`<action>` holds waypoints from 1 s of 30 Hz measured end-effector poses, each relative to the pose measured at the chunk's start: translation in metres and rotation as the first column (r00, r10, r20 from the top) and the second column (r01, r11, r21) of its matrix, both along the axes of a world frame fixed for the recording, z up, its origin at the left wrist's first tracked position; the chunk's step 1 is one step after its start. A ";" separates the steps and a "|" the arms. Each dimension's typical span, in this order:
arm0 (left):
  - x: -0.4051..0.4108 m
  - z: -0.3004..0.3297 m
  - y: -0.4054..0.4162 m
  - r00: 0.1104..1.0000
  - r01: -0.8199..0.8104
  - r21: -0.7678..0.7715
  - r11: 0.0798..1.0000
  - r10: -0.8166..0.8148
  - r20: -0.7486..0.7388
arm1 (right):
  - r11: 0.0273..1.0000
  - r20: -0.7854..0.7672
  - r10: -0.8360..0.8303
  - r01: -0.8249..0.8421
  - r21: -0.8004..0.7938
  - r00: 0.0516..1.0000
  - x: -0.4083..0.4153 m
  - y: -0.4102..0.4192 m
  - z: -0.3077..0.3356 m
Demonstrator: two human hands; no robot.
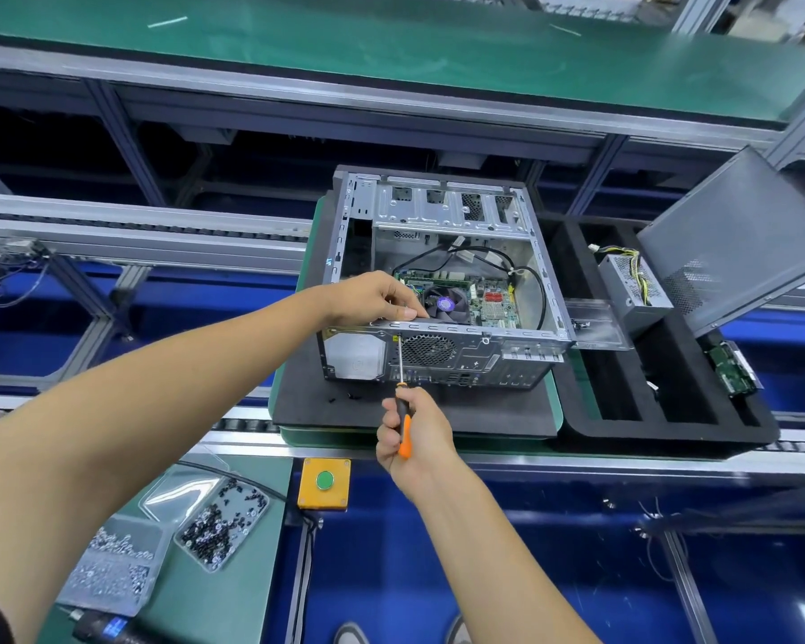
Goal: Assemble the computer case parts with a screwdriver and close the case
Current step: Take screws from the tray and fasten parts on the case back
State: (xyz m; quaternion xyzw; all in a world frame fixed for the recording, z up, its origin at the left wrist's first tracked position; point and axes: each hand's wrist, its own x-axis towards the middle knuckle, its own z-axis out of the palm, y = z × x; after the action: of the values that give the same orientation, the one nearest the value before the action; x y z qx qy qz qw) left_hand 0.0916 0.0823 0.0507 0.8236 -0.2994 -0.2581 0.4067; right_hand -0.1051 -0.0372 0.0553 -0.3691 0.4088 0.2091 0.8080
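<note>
An open silver computer case (442,216) lies on a black foam mat (307,402), its motherboard and fan showing inside. My left hand (377,299) grips the case's near top rail, thumb along the edge. My right hand (410,434) grips an orange and black screwdriver (404,411), whose shaft points up with its tip at a screw hole on the case's rear panel beside the round fan grille (428,350). The grey side panel (735,244) leans at the right.
A black foam tray (670,429) at right holds a power supply (633,290) and a green board (730,369). Loose black screws (349,397) lie on the mat. Clear boxes of screws (219,522) sit near left, beside a yellow box with a green button (325,481).
</note>
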 end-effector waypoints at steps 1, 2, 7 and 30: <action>0.000 0.001 0.000 1.000 -0.001 0.006 1.000 0.001 0.003 | 1.000 0.005 0.002 -0.002 0.007 1.000 0.001 0.000 0.000; 0.000 0.001 0.000 1.000 -0.006 0.013 1.000 0.006 0.002 | 1.000 0.009 0.010 -0.009 -0.007 1.000 0.001 0.001 -0.001; -0.001 0.004 -0.001 1.000 -0.017 0.041 0.999 0.018 -0.011 | 0.973 0.053 0.046 -0.033 -0.230 0.998 0.002 -0.001 -0.002; -0.023 0.008 -0.005 0.996 -0.025 0.049 0.998 0.021 0.082 | 0.928 0.075 -0.049 0.073 -0.364 0.996 -0.013 -0.007 -0.014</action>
State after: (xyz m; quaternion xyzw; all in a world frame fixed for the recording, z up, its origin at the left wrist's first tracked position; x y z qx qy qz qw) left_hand 0.0686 0.0771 0.0591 0.8468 -0.2996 -0.2270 0.3763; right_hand -0.1180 -0.0442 0.0409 -0.5071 0.4257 0.0921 0.7437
